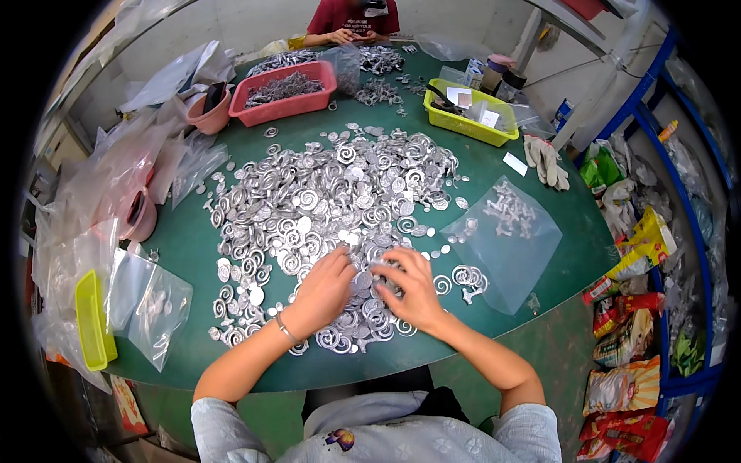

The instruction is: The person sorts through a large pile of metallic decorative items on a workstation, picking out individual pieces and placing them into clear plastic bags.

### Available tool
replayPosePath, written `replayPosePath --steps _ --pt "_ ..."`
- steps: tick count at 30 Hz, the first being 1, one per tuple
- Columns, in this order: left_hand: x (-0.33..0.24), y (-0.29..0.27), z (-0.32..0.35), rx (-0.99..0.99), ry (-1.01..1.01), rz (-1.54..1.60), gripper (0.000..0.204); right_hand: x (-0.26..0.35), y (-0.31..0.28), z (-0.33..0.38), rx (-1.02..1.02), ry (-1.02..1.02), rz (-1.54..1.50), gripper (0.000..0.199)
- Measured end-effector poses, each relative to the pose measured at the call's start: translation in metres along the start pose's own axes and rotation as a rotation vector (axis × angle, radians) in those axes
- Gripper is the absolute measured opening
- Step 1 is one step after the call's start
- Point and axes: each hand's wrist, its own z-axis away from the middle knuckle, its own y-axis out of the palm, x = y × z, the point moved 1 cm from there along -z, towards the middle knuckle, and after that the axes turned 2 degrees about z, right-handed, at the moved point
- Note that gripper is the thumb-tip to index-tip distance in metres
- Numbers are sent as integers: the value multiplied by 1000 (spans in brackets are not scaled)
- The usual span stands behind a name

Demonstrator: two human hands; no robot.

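Observation:
A wide heap of silver metal pieces [309, 201], many of them flat spirals and small discs, spreads over the green table [494, 166]. At its near side my left hand [326, 285] reaches into the pieces, a bangle on the wrist. Its fingers are curled together, and what lies in them is hidden. Just to its right, my right hand [411, 287] bends over the same spot with curved fingers. Motion blurs those fingertips, so any piece between them cannot be made out. Beside it lie loose spiral pieces [468, 279].
A clear plastic bag [513, 258] with small metal parts lies right. Beyond the heap stand a pink tub [320, 73] of parts and a yellow-green basket [505, 137]. Gloves [546, 163] lie near the right edge. Another person [353, 19] sits across the table.

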Motion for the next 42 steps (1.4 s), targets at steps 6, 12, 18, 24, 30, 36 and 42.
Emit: replayPosePath --steps 6,12,18,24,30,36,42 --pt "-3 -17 48 -35 -187 26 23 35 1 18 195 -129 -97 43" --pt "-17 -27 76 -137 -343 45 37 28 -8 19 247 -127 -339 29" --pt "-41 -13 25 -74 -132 28 60 -43 -2 -29 225 129 48 48" --pt "-27 12 34 147 -152 16 68 14 -6 -6 510 -39 20 74" --pt "-35 1 72 111 -201 -126 52 42 -11 23 576 -301 69 78" --pt "-33 -9 93 72 -343 -221 52 46 -16 30 655 -425 -87 48" --pt "-23 -20 116 33 -441 -354 41 -16 -31 -12 10 66 -245 23"
